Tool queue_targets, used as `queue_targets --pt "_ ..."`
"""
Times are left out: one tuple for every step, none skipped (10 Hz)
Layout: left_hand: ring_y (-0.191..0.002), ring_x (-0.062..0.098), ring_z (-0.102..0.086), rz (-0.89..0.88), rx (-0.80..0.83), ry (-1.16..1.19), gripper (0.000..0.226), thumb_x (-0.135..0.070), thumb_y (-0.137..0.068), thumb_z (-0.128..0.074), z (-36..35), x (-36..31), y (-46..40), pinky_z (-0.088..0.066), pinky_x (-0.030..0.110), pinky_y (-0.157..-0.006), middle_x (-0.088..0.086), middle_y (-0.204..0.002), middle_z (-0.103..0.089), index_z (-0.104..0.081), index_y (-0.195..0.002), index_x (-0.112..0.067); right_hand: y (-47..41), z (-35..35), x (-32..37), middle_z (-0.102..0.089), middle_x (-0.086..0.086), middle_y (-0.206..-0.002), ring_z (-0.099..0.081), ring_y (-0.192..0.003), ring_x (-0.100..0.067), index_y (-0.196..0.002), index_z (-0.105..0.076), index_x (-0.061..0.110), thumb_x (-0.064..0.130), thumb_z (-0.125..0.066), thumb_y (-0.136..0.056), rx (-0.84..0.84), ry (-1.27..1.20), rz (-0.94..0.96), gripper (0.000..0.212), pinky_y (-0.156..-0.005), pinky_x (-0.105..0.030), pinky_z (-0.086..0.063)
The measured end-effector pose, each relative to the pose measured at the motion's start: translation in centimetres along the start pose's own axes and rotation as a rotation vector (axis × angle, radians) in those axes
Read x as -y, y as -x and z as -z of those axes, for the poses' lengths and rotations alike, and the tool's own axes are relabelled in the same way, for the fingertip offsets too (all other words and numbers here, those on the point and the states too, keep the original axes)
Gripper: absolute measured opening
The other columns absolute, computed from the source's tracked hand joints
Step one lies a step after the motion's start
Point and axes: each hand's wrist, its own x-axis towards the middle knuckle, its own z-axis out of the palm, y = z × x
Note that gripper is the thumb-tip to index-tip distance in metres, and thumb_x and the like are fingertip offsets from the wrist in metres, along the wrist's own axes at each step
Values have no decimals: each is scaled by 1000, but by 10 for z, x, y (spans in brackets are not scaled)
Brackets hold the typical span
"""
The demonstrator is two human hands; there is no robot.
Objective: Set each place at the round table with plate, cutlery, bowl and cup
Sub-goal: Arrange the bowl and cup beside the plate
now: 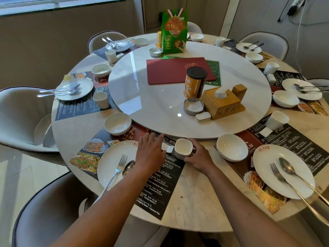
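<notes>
The right hand (197, 158) has its fingers and thumb curled round a small white cup (183, 148), gripping it low on the wall, with the cup upright on the dark placemat (160, 191) at the nearest place. The left hand (151, 152) lies flat with fingers straight, holding nothing, its fingertips reaching toward the edge of the turntable (160, 104) and its palm just beside a small white packet (168, 149) that sits against the cup. To do this step well, the cup is probably best set down level at the top right of the placemat, beyond the plate (110, 163) and clear of the packet, and released only once its base sits flat; the left hand can steady the mat so it does not slide. The cup is plain, glazed, handleless, squarish at the rim with rounded corners, and empty. The plate carries a fork (118, 169) and spoon (128, 168), and a white bowl (117, 123) stands beyond it at the mat's far left corner.
</notes>
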Motion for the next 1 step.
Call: queue_targets --pt "-152 31 -15 -9 -23 -11 70 -45 -99 -52 2 -4 4 -11 48 -124 10 -161 -28 -18 -158 -28 4 1 7 -44 -2 -151 -45 -135 -20 -155 -31 27 8 -82 -71 10 -15 -17 99 -103 -33 -46"
